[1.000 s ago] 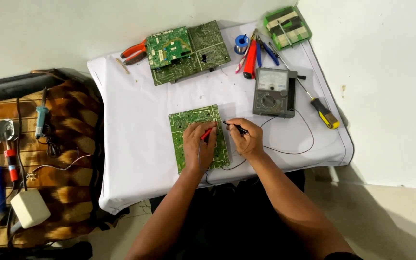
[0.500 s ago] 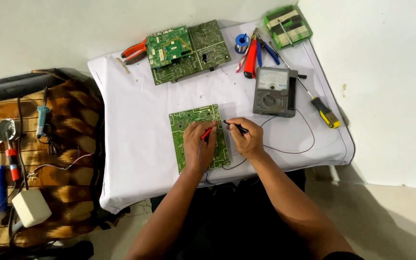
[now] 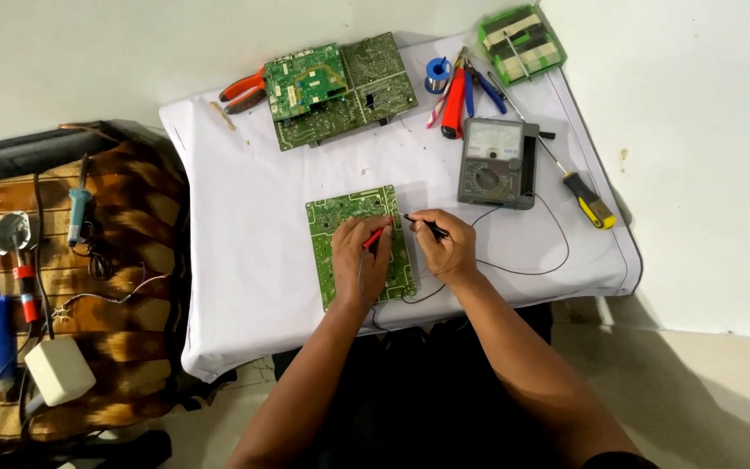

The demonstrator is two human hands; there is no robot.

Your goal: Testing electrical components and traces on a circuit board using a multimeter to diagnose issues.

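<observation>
A green circuit board (image 3: 333, 227) lies on the white-covered table (image 3: 236, 226) in front of me. My left hand (image 3: 360, 259) rests on the board and grips a red probe (image 3: 378, 234), its tip down on the board. My right hand (image 3: 443, 246) holds a black probe (image 3: 423, 223), whose tip touches the board's right edge. Thin leads run from both probes to a grey analog multimeter (image 3: 497, 162) just beyond my right hand.
At the table's far side lie larger green circuit boards (image 3: 340, 89), orange pliers (image 3: 240, 90), a solder spool (image 3: 437, 75), red and blue hand tools (image 3: 462, 94) and a green parts box (image 3: 523, 43). A yellow-handled screwdriver (image 3: 590, 199) lies right. Soldering tools (image 3: 0, 313) sit on the brown cloth left.
</observation>
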